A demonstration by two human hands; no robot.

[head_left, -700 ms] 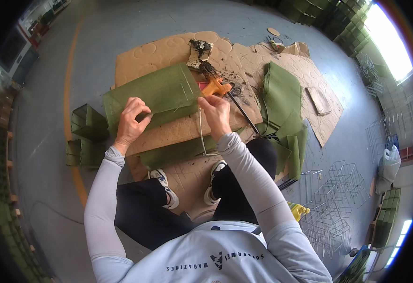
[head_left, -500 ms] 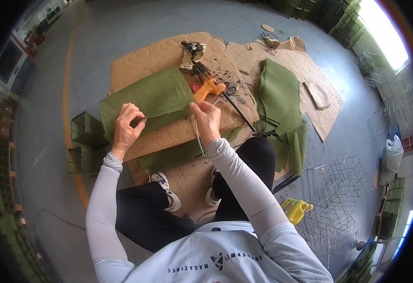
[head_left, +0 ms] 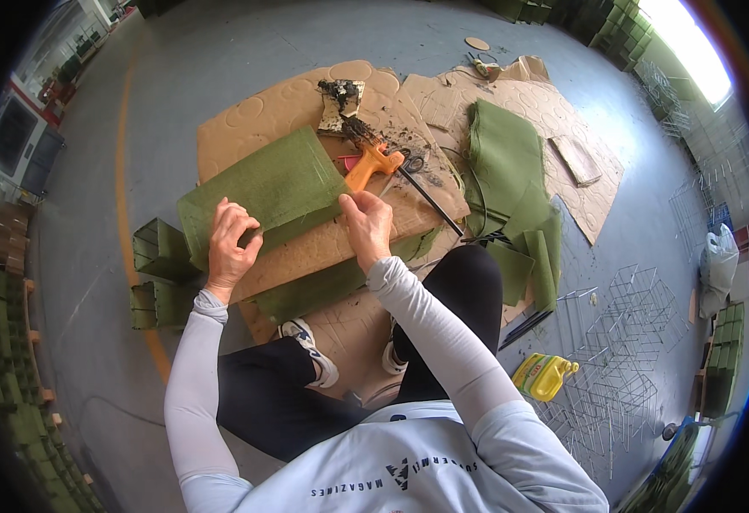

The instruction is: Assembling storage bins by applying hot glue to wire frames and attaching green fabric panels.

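Observation:
A green felt-like fabric piece [head_left: 259, 175], folded into a boxy shape, lies across a cardboard sheet in front of me. My left hand [head_left: 233, 244] is at its near edge, fingers curled and thumb and forefinger pinched together on the fabric. With thumb and forefinger my right hand [head_left: 366, 227] pinches the fabric's right corner. Just beyond that hand rests an orange glue gun [head_left: 374, 164], its nozzle end dark with residue. A black rod [head_left: 430, 203] extends from it toward my knee. Scissors [head_left: 412, 161] lie beside the gun, partly hidden.
Green fabric sheets [head_left: 507, 154] are stacked at right on more cardboard [head_left: 592, 205]. Two green fabric boxes [head_left: 159, 248] stand at left. A blackened scrap [head_left: 340, 107] lies beyond the gun. Wire frames [head_left: 627, 342] and a yellow jug [head_left: 545, 376] sit on the floor at right.
My right hand has lowered slightly, still at the fabric's corner. A thin pale strip below that hand no longer shows. The left hand has hardly moved; the view has shifted a little.

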